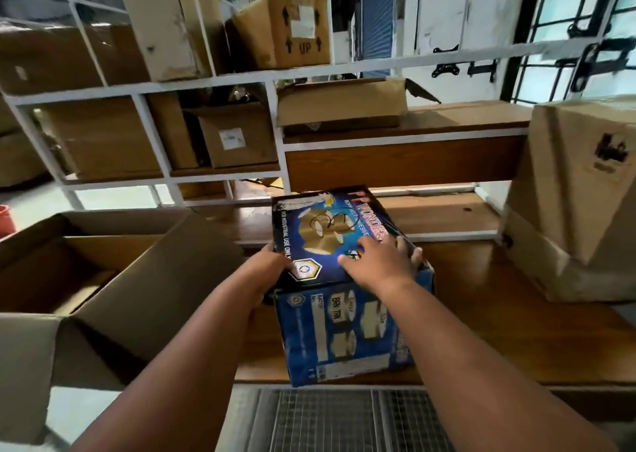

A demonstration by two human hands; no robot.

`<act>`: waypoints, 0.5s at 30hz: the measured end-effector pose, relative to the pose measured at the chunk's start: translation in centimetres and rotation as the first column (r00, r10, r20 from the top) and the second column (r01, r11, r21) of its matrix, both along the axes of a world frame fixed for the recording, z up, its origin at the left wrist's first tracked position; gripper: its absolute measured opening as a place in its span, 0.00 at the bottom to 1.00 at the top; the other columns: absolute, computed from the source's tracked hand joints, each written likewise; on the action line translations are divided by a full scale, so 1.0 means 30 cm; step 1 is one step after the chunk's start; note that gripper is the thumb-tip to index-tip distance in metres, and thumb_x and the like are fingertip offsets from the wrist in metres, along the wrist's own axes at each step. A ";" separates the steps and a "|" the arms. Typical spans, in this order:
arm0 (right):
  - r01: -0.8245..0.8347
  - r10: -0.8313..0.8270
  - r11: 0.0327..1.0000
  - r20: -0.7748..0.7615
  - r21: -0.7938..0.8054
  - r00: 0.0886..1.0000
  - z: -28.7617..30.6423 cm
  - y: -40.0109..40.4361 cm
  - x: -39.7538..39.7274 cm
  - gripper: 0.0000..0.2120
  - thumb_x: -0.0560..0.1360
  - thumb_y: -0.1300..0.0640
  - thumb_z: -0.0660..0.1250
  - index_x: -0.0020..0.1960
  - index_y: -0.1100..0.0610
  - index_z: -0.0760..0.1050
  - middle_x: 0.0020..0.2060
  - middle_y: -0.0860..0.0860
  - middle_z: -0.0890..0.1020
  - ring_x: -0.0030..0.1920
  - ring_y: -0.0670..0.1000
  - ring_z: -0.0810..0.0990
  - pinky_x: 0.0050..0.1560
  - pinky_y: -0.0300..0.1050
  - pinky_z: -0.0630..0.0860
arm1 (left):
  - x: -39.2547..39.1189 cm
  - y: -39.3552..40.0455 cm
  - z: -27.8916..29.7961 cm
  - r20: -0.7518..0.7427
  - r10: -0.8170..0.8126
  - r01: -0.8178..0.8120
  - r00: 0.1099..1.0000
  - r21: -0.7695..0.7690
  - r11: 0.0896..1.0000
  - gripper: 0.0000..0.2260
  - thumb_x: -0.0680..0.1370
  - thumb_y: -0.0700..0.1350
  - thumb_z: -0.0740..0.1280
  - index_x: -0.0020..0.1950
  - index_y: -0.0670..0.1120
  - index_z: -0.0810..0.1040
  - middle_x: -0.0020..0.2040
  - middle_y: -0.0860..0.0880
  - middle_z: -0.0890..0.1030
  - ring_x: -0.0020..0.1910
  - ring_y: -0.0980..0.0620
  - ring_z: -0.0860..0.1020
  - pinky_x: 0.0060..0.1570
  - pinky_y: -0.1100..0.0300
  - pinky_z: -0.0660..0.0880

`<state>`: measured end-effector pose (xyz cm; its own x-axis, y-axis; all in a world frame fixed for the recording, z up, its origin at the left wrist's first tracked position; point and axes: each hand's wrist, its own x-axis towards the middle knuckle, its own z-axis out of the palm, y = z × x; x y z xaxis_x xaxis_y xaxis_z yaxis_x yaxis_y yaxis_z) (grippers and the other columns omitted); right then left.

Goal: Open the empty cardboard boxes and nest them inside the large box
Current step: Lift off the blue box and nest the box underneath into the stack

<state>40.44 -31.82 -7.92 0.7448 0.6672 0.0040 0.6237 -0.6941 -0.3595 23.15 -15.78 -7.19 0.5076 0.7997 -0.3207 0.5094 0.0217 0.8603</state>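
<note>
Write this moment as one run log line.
left hand: grips blue box left edge | right hand: on top | large box: open

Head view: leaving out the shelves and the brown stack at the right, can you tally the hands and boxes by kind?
Hands: 2 (left hand, right hand)
Blue printed box: 1
Large open brown cardboard box: 1
Total: 4
</note>
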 end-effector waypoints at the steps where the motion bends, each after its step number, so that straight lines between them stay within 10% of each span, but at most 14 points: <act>1: 0.065 -0.065 0.998 0.000 0.006 0.998 -0.002 0.004 0.010 0.35 0.77 0.25 0.63 0.79 0.41 0.70 0.83 0.61 0.64 0.84 0.68 0.56 0.81 0.77 0.48 | 0.007 -0.008 -0.007 -0.003 0.003 -0.003 1.000 0.027 1.000 0.30 0.74 0.39 0.71 0.75 0.55 0.74 0.63 0.41 0.86 0.58 0.38 0.86 0.59 0.40 0.85; 4: 0.242 -0.241 0.970 -0.047 0.008 0.969 0.005 0.002 0.068 0.40 0.76 0.25 0.66 0.80 0.46 0.66 0.79 0.65 0.67 0.80 0.72 0.63 0.78 0.78 0.61 | 0.056 -0.092 0.001 -0.187 -0.013 0.076 0.982 0.332 0.940 0.35 0.81 0.45 0.65 0.86 0.61 0.58 0.75 0.42 0.70 0.70 0.36 0.76 0.63 0.48 0.76; 6: 0.296 -0.288 0.954 -0.122 0.049 0.950 0.016 -0.015 0.118 0.39 0.74 0.26 0.70 0.74 0.49 0.68 0.67 0.61 0.78 0.67 0.66 0.77 0.69 0.70 0.75 | 0.087 -0.132 -0.008 -0.322 0.009 0.164 0.947 0.507 0.846 0.26 0.84 0.52 0.62 0.83 0.56 0.64 0.74 0.40 0.66 0.69 0.34 0.73 0.66 0.44 0.74; 15: 0.289 -0.281 0.944 -0.073 0.158 0.957 0.147 -0.017 0.120 0.31 0.74 0.38 0.81 0.66 0.54 0.73 0.61 0.57 0.84 0.53 0.59 0.82 0.52 0.54 0.78 | 0.083 -0.115 -0.083 -0.243 0.127 0.015 0.962 0.509 0.861 0.40 0.80 0.68 0.64 0.84 0.44 0.62 0.76 0.40 0.67 0.71 0.36 0.74 0.64 0.44 0.78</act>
